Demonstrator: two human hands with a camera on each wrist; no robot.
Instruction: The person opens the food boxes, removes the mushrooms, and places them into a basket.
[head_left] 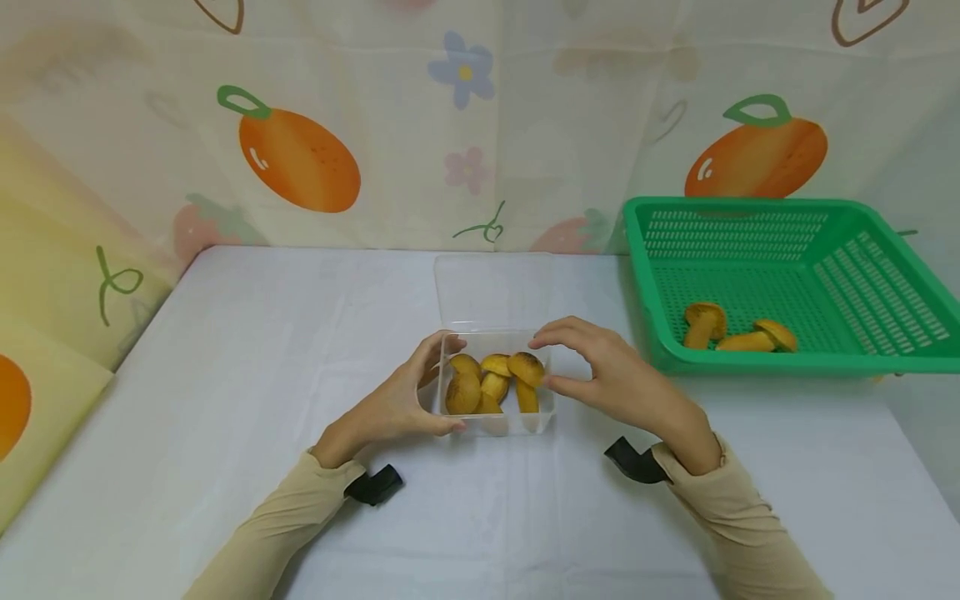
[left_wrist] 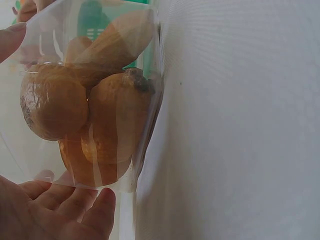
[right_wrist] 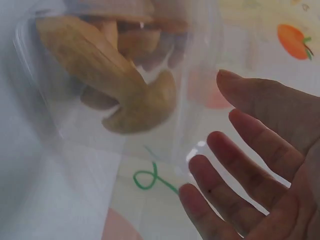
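Note:
A clear plastic box (head_left: 474,425) with its hinged lid (head_left: 495,287) folded back stands on the white table. Several yellow-brown mushrooms lie inside, among them a rounded one (head_left: 463,393) at the left and one with a dark-spotted cap (head_left: 527,369) at the right. My left hand (head_left: 401,400) grips the box from the left, thumb along the near wall and fingers round the far side. At the box's right side hovers my right hand (head_left: 618,375), its fingers loosely bent and parted. In the right wrist view, that hand's fingers (right_wrist: 220,187) hold nothing.
A green plastic basket (head_left: 641,287) stands at the back right of the table. In it lie two mushrooms, one stubby (head_left: 703,325) and one on its side (head_left: 761,337). A printed cloth (head_left: 405,167) hangs behind the table. Black straps show at both wrists.

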